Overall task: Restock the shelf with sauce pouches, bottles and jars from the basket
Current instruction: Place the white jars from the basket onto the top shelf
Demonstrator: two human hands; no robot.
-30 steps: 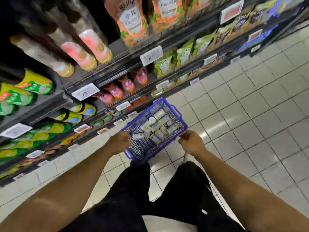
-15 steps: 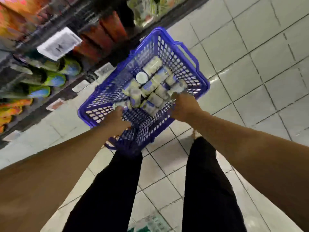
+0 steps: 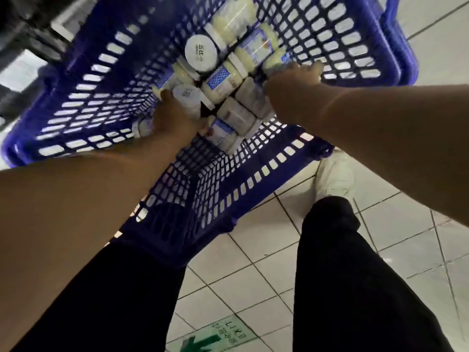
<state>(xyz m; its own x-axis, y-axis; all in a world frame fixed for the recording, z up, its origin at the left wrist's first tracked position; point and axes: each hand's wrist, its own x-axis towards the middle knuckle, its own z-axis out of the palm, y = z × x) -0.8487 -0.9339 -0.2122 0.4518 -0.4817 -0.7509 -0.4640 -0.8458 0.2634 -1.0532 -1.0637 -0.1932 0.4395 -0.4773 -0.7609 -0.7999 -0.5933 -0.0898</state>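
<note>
A blue mesh basket (image 3: 83,102) stands on the tiled floor in front of me, holding several white-lidded jars (image 3: 200,53) with blue labels, most lying on their sides. My left hand (image 3: 175,118) is inside the basket, its fingers curled round a jar with a white lid (image 3: 186,96) near the left wall. My right hand (image 3: 291,90) lies over the jars on the right side, fingers reaching toward the right wall. Whether the right hand grips a jar is not visible.
The blurred, dark shelf edge (image 3: 22,67) runs along the upper left. My legs in black trousers (image 3: 355,275) and a white shoe (image 3: 335,176) are beside the basket's near corner. A green exit sticker (image 3: 215,336) lies on the floor tiles.
The camera has dropped close to the basket, and the shelves have left the view. Both hands moved from the basket's near rim down onto the jars; the left hand now holds one.
</note>
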